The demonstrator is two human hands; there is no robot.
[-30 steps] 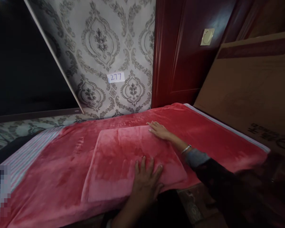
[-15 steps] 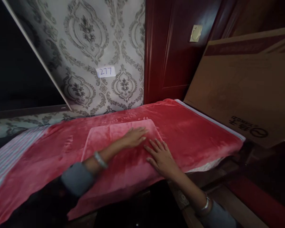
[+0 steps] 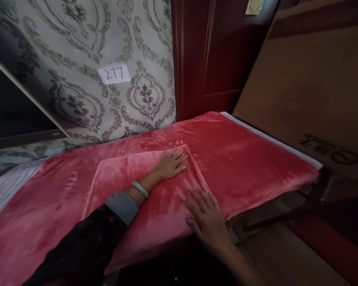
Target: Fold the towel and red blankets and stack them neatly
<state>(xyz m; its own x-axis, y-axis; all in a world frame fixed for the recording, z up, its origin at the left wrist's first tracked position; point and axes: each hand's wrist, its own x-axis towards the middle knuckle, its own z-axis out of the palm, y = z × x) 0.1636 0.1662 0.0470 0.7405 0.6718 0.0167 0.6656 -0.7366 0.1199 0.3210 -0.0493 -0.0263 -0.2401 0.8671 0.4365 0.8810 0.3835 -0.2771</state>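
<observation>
A pinkish-red plush blanket (image 3: 122,169), folded into a flat panel, lies on a larger red plush cloth (image 3: 241,155). My left hand (image 3: 168,165) rests flat near the panel's far right corner, fingers spread, with a pale bangle (image 3: 140,189) on the wrist. Close to the near right edge of the panel, my right hand (image 3: 207,220) lies palm down on the plush, its fingers stretched out. Neither hand grips anything. Streaks in the pile show between the two hands.
A striped cloth (image 3: 16,182) shows at the left end. Behind stand a patterned wall with a paper label (image 3: 114,74) reading 277 and a dark red wooden panel (image 3: 209,59). A large cardboard box (image 3: 310,83) leans at the right. A dark screen (image 3: 14,107) is at the left.
My left hand has flattened and spread its fingers on the folded blanket. My right hand has slid toward me along the panel's right edge. The camera view has shifted.
</observation>
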